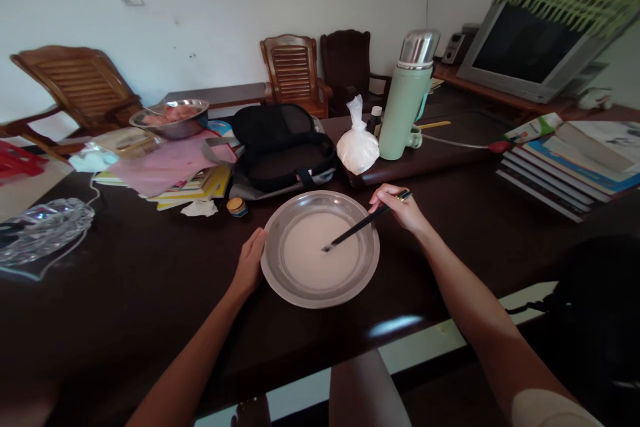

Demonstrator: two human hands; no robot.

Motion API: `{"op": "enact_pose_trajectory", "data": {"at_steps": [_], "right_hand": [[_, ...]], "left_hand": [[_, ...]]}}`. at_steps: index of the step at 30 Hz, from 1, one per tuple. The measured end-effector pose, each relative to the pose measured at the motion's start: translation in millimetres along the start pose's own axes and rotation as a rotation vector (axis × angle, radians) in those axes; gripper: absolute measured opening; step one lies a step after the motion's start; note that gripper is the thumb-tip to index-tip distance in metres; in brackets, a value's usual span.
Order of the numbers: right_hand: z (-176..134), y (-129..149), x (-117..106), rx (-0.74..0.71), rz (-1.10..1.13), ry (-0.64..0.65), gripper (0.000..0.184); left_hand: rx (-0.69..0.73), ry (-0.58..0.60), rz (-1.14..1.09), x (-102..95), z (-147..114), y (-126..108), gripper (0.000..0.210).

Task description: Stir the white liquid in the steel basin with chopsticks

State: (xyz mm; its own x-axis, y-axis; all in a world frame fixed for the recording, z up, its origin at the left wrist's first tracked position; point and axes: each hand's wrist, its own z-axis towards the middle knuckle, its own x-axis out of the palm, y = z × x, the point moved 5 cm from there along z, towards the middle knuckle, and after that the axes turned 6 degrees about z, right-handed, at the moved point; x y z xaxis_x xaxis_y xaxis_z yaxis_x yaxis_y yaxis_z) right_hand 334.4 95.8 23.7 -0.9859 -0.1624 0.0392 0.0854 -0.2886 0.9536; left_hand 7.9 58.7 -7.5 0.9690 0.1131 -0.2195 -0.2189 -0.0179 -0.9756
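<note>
1. The wide, round, silver metal basin sits on the dark, glossy surface, near its front edge and directly before the person, probably so both hands reach it easily.
2. The left hand has its fingers against the basin's left rim, likely to steady it; whether they hook beneath cannot be told.
3. The right hand has its fingers closed around slender black chopsticks with gold-coloured bands, well up the shaft. That high hold seems to suit keeping the hand clear of the cloudy, whitish liquid.
4. The chopsticks slant down leftward over the right rim, tips at the liquid near the basin's middle.
5. The knotted, clear plastic bag of white contents and the tall, pale-green flask with a silver cap stand beyond the basin, apparently leaving the hands elbow room.
</note>
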Motion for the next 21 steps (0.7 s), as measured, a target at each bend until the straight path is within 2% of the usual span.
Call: {"op": "enact_pose_trajectory", "data": {"at_steps": [4,9,14,19,21], "right_hand": [[-0.7,-1.0,5.7,0.013,0.007,0.080,0.037],[0.3,0.5,-2.4,-0.027,-0.002,-0.035,0.036],[-0.4,-2.3,4.4,0.015,-0.001,0.069,0.037],[0.5,1.1,-2.5,-0.042,-0.005,-0.040,0.035],[0.3,-0.2,-0.8,-0.008,0.016,-0.017,0.037]], "left_hand": [[-0.006,0.018,-0.012,0.7,-0.3,0.3,0.045],[0.018,0.023,-0.013,1.0,0.1,-2.2,0.044],[0.007,0.037,-0.033,1.6,-0.3,-0.5,0.044],[0.012,0.040,-0.032,1.1,0.5,1.7,0.045],[0.010,0.035,-0.027,1.0,0.7,1.6,0.045]]}}
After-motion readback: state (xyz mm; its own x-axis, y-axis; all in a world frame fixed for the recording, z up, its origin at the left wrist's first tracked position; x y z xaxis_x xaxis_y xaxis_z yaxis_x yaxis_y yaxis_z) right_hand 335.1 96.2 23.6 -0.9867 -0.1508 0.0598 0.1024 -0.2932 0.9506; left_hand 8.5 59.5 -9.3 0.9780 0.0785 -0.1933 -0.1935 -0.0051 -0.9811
